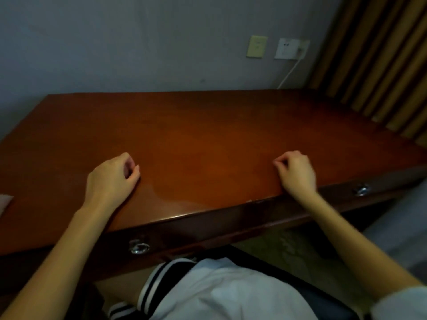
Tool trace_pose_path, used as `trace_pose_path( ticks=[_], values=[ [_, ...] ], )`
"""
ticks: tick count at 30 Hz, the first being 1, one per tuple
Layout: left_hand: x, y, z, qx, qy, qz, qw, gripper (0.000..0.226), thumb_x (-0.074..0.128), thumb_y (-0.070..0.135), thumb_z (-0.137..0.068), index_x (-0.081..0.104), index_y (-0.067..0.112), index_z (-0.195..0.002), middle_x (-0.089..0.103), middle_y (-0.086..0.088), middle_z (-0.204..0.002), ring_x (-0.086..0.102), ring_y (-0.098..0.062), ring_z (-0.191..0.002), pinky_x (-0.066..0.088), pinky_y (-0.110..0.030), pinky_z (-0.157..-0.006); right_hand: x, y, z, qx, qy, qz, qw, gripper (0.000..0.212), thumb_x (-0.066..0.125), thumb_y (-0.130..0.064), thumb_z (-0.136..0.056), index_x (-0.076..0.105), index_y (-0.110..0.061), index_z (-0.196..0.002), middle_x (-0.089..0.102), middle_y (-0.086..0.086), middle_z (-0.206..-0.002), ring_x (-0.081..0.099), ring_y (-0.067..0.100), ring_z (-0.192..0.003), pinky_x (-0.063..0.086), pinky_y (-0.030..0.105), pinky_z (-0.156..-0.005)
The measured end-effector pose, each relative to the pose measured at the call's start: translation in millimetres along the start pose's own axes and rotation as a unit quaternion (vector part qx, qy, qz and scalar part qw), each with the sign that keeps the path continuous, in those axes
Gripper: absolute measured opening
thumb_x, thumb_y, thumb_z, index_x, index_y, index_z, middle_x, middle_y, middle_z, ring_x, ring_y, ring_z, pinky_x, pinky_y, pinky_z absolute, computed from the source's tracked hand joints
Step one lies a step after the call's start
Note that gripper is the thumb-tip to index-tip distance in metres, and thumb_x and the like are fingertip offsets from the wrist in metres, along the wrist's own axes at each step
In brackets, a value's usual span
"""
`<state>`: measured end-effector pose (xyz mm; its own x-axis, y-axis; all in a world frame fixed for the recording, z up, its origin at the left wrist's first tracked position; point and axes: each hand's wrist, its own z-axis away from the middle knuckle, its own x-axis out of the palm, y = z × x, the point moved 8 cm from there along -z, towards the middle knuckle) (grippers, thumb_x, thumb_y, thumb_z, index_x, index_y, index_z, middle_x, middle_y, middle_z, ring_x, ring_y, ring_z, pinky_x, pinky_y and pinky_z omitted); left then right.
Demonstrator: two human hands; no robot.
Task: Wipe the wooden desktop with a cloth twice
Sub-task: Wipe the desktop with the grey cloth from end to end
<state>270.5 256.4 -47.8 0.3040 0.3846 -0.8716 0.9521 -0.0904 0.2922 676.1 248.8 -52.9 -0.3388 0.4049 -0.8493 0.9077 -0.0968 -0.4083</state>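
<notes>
The reddish-brown wooden desktop (208,135) fills the middle of the view and runs back to a grey wall. My left hand (113,176) rests on it at the front left, fingers loosely curled, holding nothing. My right hand (295,172) rests near the front edge at the right, also loosely curled and empty. A pale pinkish corner of something soft (4,200) shows on the desk at the far left edge of the frame; I cannot tell whether it is a cloth. A faint shiny patch (175,195) lies on the wood between my hands.
Two metal drawer pulls (138,247) (361,190) sit on the desk's front. A wall socket (290,48) with a white cable is behind the desk's back right corner. Striped brown curtains (381,65) hang at the right. My lap in white cloth (219,292) is below the desk.
</notes>
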Motion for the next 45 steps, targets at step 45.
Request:
trace_pose_path(
  ticks=[45],
  values=[
    [-101, -105, 64, -0.093, 0.129, -0.027, 0.987, 0.016, 0.061, 0.023, -0.086, 0.051, 0.019, -0.074, 0.053, 0.003, -0.065, 0.053, -0.022, -0.066, 0.038, -0.032, -0.056, 94, -219, 11, -0.255, -0.081, 0.045, 0.962, 0.025, 0.045, -0.036, -0.097, 0.052, -0.014, -0.106, 0.052, 0.006, -0.110, 0.052, 0.020, -0.099, 0.046, 0.032, -0.080]
  ],
)
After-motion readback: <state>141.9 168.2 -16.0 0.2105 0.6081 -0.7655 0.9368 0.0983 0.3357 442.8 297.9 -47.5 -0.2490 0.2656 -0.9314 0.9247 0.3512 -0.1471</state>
